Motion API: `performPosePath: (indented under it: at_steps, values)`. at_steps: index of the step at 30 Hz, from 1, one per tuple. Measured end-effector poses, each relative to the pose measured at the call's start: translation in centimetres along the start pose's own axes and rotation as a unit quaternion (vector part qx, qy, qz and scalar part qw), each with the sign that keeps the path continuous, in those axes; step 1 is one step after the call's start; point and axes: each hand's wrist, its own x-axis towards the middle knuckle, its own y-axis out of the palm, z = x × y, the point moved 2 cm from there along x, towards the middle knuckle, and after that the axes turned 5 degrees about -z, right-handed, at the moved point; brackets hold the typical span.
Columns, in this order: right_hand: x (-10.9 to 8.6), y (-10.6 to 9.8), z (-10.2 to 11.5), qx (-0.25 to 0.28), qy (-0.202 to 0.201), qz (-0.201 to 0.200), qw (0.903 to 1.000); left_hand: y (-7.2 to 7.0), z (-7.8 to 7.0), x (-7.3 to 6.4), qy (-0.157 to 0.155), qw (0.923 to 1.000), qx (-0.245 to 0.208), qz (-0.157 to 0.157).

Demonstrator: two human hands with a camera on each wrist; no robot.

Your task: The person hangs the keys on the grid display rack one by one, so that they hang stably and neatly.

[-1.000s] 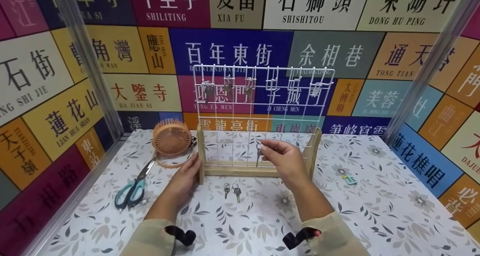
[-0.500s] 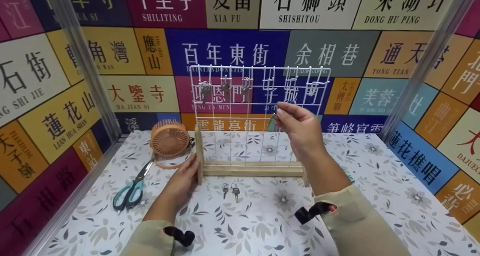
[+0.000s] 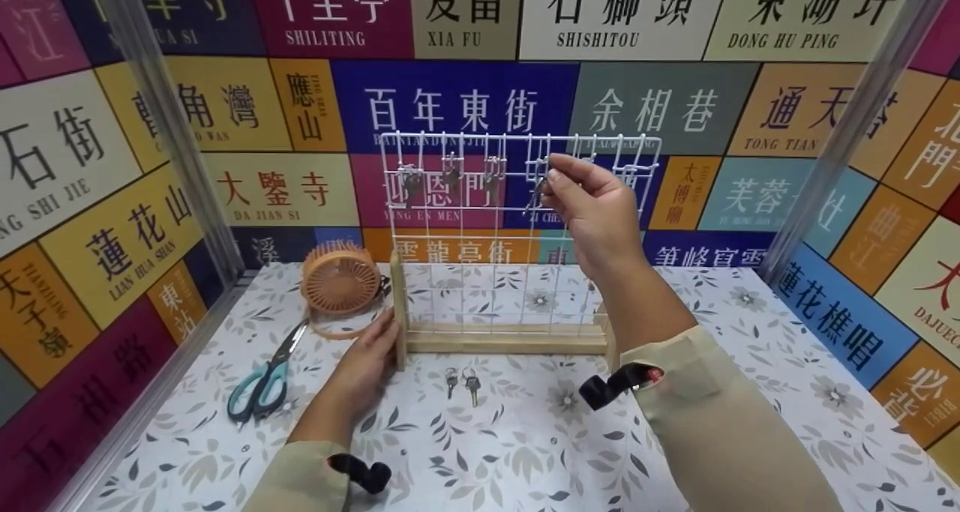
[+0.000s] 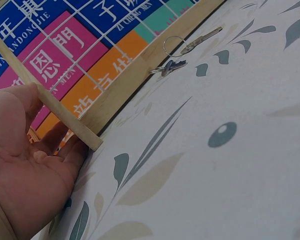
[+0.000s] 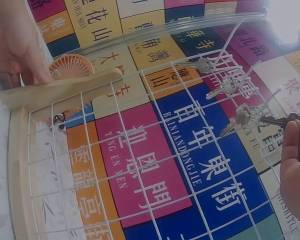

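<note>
A white wire rack (image 3: 517, 237) on a wooden base (image 3: 502, 343) stands on the table. My left hand (image 3: 364, 366) grips its left wooden post (image 4: 55, 107), thumb on one side and fingers on the other. Beside the fourth hook from the left, my right hand (image 3: 604, 205) pinches a key (image 5: 275, 121) with thumb and forefinger. Keys (image 3: 409, 182) hang on the three hooks at the left; the right wrist view shows one of these hanging keys (image 5: 227, 89) up close. Two keys with rings (image 3: 471, 388) lie on the table in front of the base.
Scissors (image 3: 262, 381) with teal and black handles lie at the left. An orange fan (image 3: 341, 279) stands behind my left hand. Clear-edged walls with coloured sign panels (image 3: 457, 100) surround the flower-patterned table (image 3: 525, 452).
My right hand has risen with the key from low in front of the rack up to the hook row. The left hand has stayed at the post.
</note>
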Motion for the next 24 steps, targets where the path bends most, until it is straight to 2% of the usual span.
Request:
performPosePath:
  at_steps: [7,17,24]
  values:
    - [0.9,0.5,0.2,-0.008,-0.011,-0.007,0.9999,0.0,0.1,0.2,0.028,0.9991,0.031,0.003]
    - [1.1,0.6,-0.5,-0.032,-0.003,-0.015,0.9994,0.0,0.0,0.1,0.007,0.9998,0.018,-0.002]
    - [1.0,-0.1,-1.8,-0.045,0.014,-0.018,0.9987,0.1,-0.1,-0.2,-0.001,0.9999,0.012,-0.004]
